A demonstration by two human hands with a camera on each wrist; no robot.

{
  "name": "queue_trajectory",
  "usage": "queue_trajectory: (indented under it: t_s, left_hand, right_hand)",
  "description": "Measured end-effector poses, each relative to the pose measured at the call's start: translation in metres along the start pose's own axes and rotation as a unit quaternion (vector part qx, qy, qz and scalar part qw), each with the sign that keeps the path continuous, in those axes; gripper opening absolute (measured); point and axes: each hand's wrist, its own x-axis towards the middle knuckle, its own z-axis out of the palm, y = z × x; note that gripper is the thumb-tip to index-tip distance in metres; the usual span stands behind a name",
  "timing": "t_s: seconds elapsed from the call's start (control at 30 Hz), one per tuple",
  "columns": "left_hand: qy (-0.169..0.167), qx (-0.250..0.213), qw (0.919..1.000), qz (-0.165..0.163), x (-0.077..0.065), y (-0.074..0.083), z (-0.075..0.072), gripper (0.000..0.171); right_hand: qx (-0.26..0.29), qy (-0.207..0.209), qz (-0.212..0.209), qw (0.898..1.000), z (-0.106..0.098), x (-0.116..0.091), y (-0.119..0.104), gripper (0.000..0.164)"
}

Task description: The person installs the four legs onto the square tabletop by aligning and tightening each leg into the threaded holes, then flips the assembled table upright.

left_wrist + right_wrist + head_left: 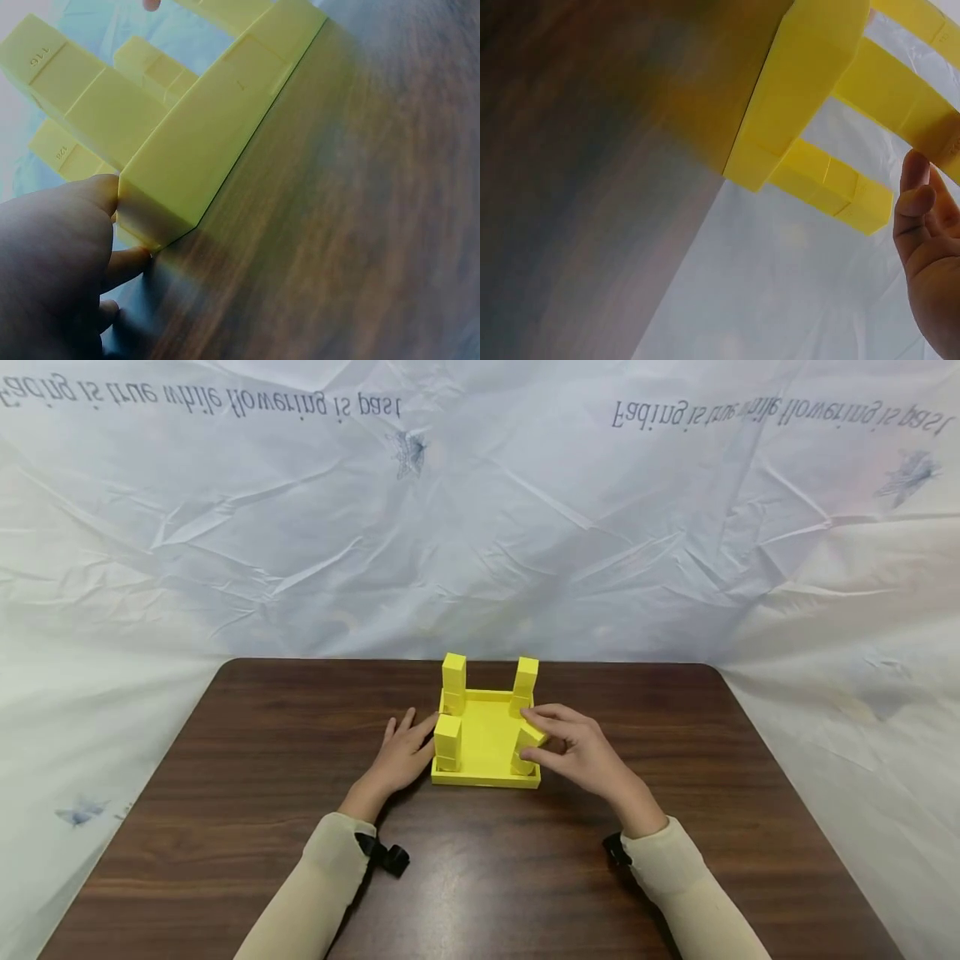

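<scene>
A shallow yellow tray (486, 735) sits on the table, with a post of stacked yellow blocks at each corner. My right hand (581, 752) pinches the tilted top block (532, 736) of the front right post between thumb and fingers. In the right wrist view that hand (934, 247) is at the upper end of a post (900, 97). Along the tray's left side lies my left hand (401, 756), fingers spread and touching the tray. The left wrist view shows the left hand (56, 270) with fingertips against a corner of the tray wall (202, 135).
The front left post (448, 743), back left post (453, 683) and back right post (525, 685) rise above the tray wall. A dark brown wooden table (285, 752) carries everything. Behind it hangs a wrinkled pale sheet (480, 543) with printed lettering.
</scene>
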Motion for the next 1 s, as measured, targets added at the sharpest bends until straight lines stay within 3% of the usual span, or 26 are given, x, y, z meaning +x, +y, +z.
queue_trajectory:
  t_s: [0.53, 0.67, 1.0]
  left_hand:
    - [0.006, 0.005, 0.9999, -0.012, -0.011, 0.007, 0.010, 0.060]
    - [0.012, 0.005, 0.9998, -0.014, -0.014, 0.008, 0.013, 0.060]
    - [0.013, 0.009, 0.9996, -0.022, -0.021, 0.016, 0.018, 0.061]
  right_hand:
    - [0.039, -0.052, 0.017, 0.998, -0.006, -0.011, -0.005, 0.061]
    - [0.036, -0.068, 0.035, 0.996, -0.011, -0.014, -0.007, 0.061]
    - [0.012, -0.075, 0.018, 0.997, -0.017, -0.020, -0.006, 0.067]
